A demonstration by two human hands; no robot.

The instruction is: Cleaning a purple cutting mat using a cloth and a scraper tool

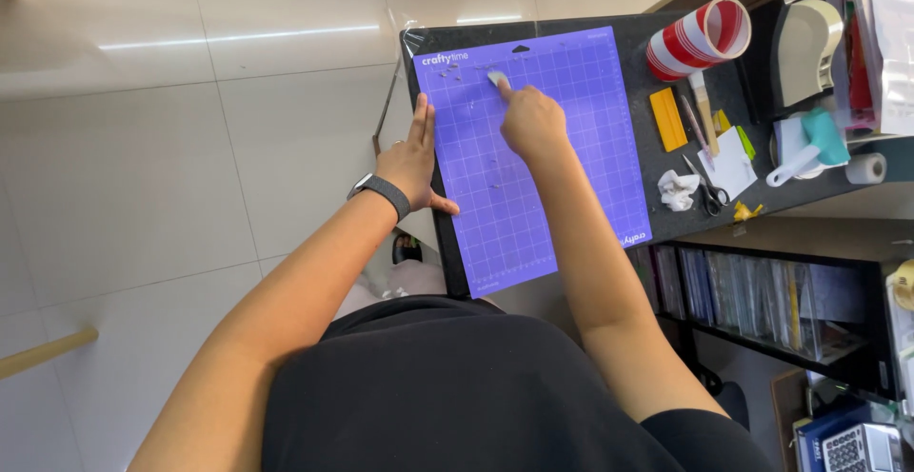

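The right hand (533,122) is curled into a loose fist on the purple cutting mat (562,177), its grip pinched shut on a small pale scraper (497,78) whose tip shows just past the fingertips, pressed to the mat near its far edge. Around that tip lie a few tiny pale scraps (455,72) stuck to the gridded surface — most to the left of the grip, a couple further back along the mat toward the person.

The left hand (411,158) lies flat and open, holding nothing; its fingers stretch along the mat's left edge and its thumb rests on the mat, pinning it. A dark watch (381,191) sits on that wrist.

The mat lies on a black desk (647,34). To the right of the right-hand grip, well apart from it, stand a roll of red-and-white striped tape (700,36), a yellow squeegee (667,118), scissors (706,189) beside a crumpled white scrap (677,190), and a white pad (731,164) — with a teal-handled roller (809,144) further right.
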